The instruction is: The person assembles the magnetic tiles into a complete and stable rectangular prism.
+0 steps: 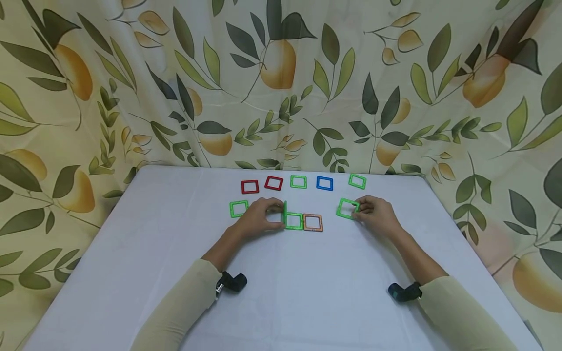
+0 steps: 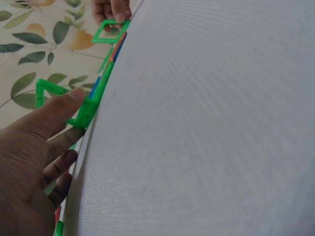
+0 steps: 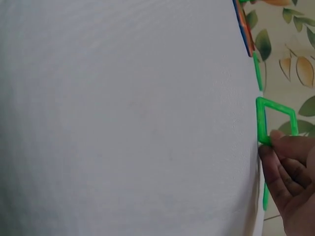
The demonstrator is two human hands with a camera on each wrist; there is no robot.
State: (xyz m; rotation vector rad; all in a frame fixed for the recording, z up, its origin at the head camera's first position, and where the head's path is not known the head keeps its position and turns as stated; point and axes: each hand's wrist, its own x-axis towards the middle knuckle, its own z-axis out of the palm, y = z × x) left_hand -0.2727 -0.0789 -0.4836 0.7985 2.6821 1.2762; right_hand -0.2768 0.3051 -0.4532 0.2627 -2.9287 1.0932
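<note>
Green square (image 3: 261,120) juts leftward; right grip (image 1: 376,215) pinches it.

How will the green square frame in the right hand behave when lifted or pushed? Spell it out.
The green square frame is probably stiff: the right hand pinches it on one side, yet its bars look straight. It seems light for its size, being thin bars around an open middle. Its straight sides make rolling unlikely.

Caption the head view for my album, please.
Right hand pinches a green square plastic frame; left hand holds an upright green plastic frame beside a flat green plastic frame touching an orange one.
</note>
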